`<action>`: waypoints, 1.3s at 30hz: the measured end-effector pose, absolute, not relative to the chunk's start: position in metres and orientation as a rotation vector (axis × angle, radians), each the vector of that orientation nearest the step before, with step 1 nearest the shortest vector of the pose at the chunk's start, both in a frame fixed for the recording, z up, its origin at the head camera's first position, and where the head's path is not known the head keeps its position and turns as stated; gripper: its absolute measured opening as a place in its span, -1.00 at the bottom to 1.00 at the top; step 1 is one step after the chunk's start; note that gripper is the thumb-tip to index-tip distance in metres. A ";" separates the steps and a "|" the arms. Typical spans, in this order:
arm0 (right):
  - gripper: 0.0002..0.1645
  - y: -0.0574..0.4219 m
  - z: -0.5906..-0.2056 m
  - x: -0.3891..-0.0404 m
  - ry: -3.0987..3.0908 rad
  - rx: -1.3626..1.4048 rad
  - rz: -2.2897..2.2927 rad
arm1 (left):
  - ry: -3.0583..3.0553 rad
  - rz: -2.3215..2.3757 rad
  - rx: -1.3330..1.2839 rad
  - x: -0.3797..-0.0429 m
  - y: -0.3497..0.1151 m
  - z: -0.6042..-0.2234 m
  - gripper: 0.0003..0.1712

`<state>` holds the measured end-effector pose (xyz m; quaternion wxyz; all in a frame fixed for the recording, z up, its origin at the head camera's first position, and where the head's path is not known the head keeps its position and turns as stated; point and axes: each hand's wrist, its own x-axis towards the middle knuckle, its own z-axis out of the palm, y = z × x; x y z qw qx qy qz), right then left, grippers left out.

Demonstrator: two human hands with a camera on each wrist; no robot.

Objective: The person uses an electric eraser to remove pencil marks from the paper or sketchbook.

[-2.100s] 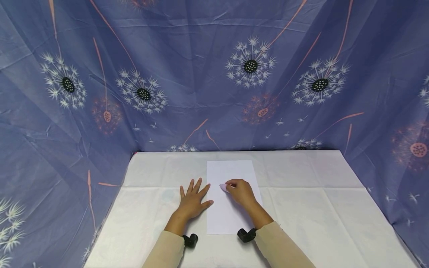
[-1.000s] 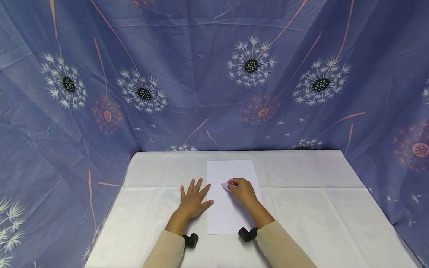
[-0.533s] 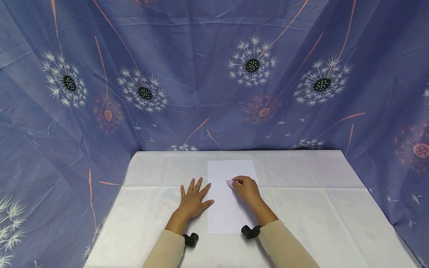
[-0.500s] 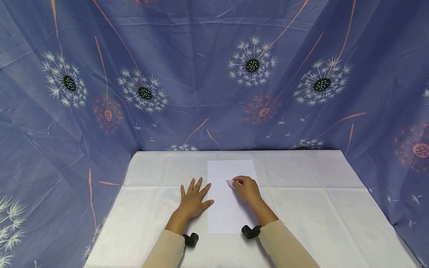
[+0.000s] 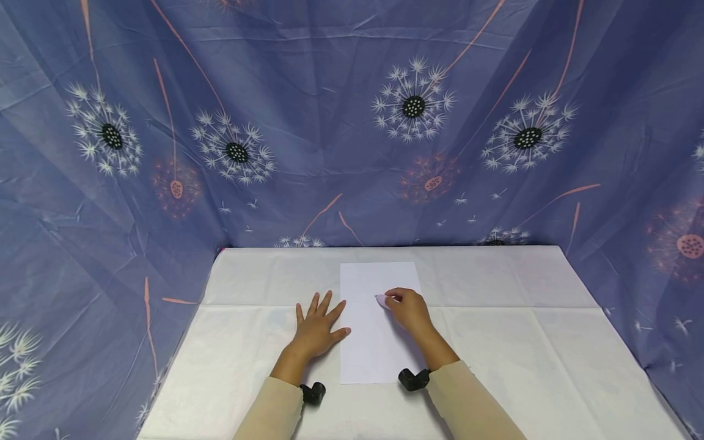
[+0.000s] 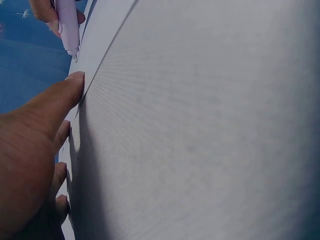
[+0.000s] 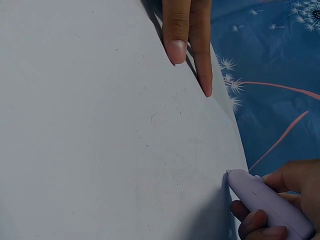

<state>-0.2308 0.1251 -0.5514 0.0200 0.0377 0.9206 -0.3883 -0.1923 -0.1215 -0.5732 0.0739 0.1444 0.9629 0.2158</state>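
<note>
A white sheet of paper (image 5: 365, 354) lies on the covered table in front of me. Spread nearly straight, the fingers of my left hand (image 5: 315, 333) rest at the sheet's left edge, the forefinger and thumb on or just over it. My right hand (image 5: 411, 310) pinches a lilac pen-shaped tool (image 5: 382, 300) over the upper middle of the sheet. In the left wrist view the tool (image 6: 69, 30) shows a thick body and a narrow tip. The right wrist view has the tool's tip (image 7: 229, 172) at or just above the paper; actual contact is hard to tell.
A white cloth with fold creases (image 5: 511, 366) covers the table. Blue dandelion-print fabric (image 5: 319, 122) hangs behind it and at both sides. Each wrist wears a black camera mount (image 5: 414, 379). Small specks and short faint marks (image 7: 154, 117) dot the paper.
My right hand has shifted rightward and slightly toward the far edge, carrying the pen-shaped tool over the sheet. The left hand and the paper stay where they were.
</note>
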 end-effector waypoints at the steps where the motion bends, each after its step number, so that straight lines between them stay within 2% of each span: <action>1: -0.71 0.125 -0.552 -0.231 2.857 0.119 -1.203 | 2.892 0.652 0.434 -0.192 -0.121 -0.573 -0.20; 16: -0.74 0.111 -0.553 -0.229 2.846 0.067 -1.187 | 2.905 0.625 0.422 -0.193 -0.120 -0.575 -0.19; 39: -0.70 0.133 -0.551 -0.229 2.864 0.133 -1.204 | 2.888 0.647 0.426 -0.192 -0.121 -0.573 -0.19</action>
